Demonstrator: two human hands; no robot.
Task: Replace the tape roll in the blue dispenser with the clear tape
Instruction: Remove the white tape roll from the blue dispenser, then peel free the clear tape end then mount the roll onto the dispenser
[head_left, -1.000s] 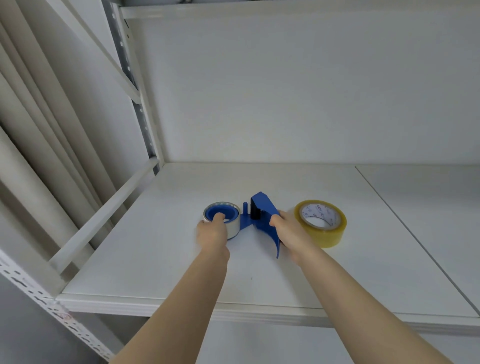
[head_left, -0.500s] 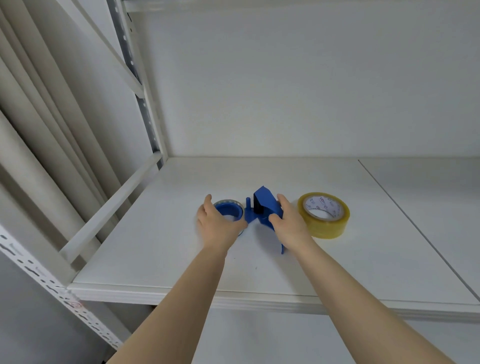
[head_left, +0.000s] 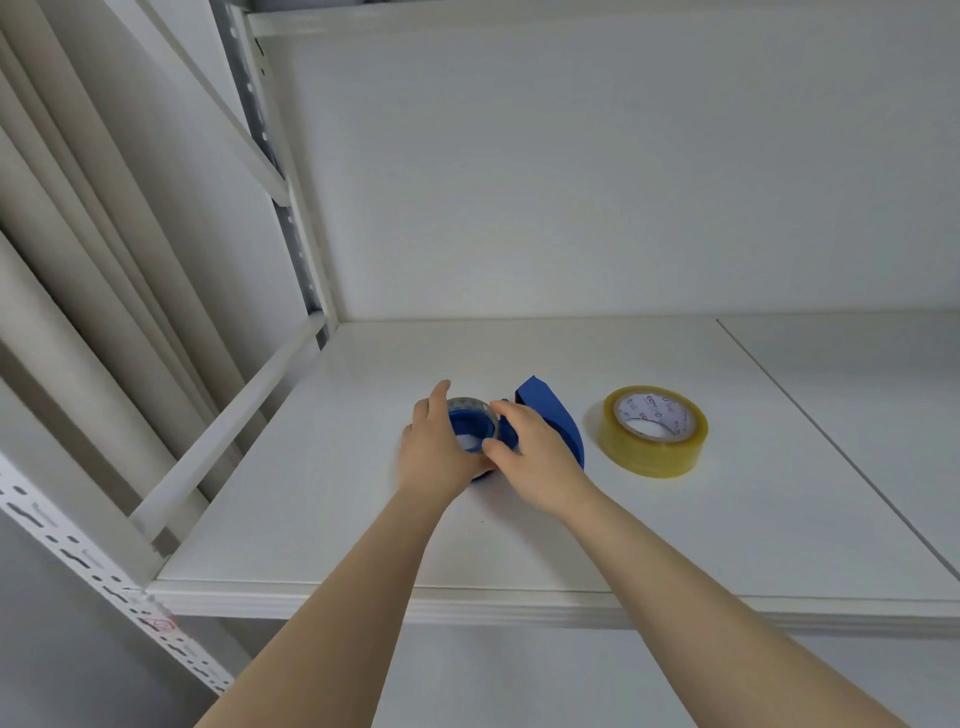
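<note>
The blue dispenser (head_left: 550, 415) lies on its side in the middle of the white shelf (head_left: 727, 519), its curved handle pointing right. A thin, nearly used-up roll (head_left: 470, 404) sits on its blue hub. My left hand (head_left: 434, 447) wraps around the left side of that roll. From the right, my right hand (head_left: 535, 457) grips the roll and hub with thumb and fingers, covering part of the dispenser. The clear, yellowish tape roll (head_left: 654, 430) lies flat on the shelf to the right, untouched.
A white back wall stands behind the shelf, and a perforated metal upright (head_left: 291, 228) with a side rail (head_left: 228, 421) closes the left. The shelf's front edge (head_left: 519, 603) runs near my forearms. A seam (head_left: 831, 447) crosses the shelf board at right.
My right hand has left the dispenser's handle and moved left onto the roll and hub. My left hand has closed more tightly around the roll. The camera has shifted slightly.
</note>
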